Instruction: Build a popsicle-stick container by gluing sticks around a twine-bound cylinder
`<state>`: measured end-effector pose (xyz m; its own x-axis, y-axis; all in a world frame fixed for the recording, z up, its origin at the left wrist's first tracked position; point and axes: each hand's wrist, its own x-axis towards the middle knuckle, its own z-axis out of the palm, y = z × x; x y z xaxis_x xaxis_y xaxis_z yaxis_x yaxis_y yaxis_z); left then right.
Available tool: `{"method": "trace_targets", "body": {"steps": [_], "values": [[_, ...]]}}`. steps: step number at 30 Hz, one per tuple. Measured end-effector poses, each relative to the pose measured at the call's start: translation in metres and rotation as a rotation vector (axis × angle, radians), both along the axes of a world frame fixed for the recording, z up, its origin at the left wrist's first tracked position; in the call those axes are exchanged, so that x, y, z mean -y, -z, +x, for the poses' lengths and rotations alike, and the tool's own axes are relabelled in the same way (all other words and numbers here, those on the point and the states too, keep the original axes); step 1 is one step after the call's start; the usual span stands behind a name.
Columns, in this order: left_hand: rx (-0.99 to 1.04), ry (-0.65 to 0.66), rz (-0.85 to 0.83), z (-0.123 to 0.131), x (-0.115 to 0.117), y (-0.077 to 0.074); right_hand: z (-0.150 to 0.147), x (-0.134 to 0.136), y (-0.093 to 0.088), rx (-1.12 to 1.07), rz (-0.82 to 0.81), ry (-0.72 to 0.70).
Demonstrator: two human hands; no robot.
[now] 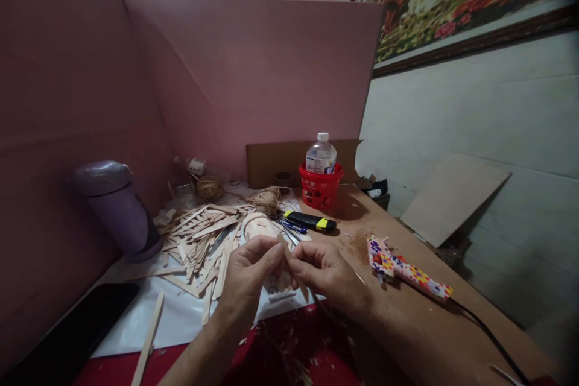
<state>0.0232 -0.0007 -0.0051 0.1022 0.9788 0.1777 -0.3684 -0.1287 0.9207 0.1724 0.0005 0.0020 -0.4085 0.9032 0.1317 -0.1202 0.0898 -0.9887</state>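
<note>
My left hand (pixel 251 271) and my right hand (pixel 328 268) meet in the middle of the view, each with thumb and fingers pinched on a thin, flat wooden craft stick (pixel 298 280). The stick slants down to the right, and its upper part is partly hidden by my fingers. Just behind my hands is a pale piece built of craft sticks (pixel 260 226), its lower part covered by them. To the left lies a loose heap of craft sticks (pixel 199 235). A black and yellow utility knife (pixel 312 220) rests beyond my right hand.
At right lies a flower-patterned glue gun (pixel 407 268) with a black cord. A red bucket (pixel 320 187) holds a plastic bottle (pixel 321 157). Twine balls (pixel 209 188) sit farther back. A purple tumbler (pixel 120 211) and a dark flat object (pixel 76 332) stand left.
</note>
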Motion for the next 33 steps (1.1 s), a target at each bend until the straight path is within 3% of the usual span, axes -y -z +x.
{"method": "trace_targets", "body": {"steps": [4, 7, 21, 30, 33], "values": [[0.014, -0.002, 0.018, -0.002, -0.001, 0.0, 0.001, -0.001, 0.002, -0.112, -0.181, -0.118], [0.015, 0.009, 0.021, -0.003, -0.003, 0.001, 0.0, -0.002, 0.006, -0.175, -0.231, -0.163], [-0.16, -0.093, 0.099, -0.006, -0.005, 0.007, -0.001, -0.004, 0.012, -0.188, -0.239, -0.069], [-0.23, -0.093, 0.117, -0.005, -0.004, 0.004, -0.004, -0.003, 0.015, -0.156, -0.26, -0.07], [-0.19, -0.096, 0.092, -0.003, -0.003, 0.004, -0.005, -0.003, 0.016, -0.22, -0.278, -0.14]]}}
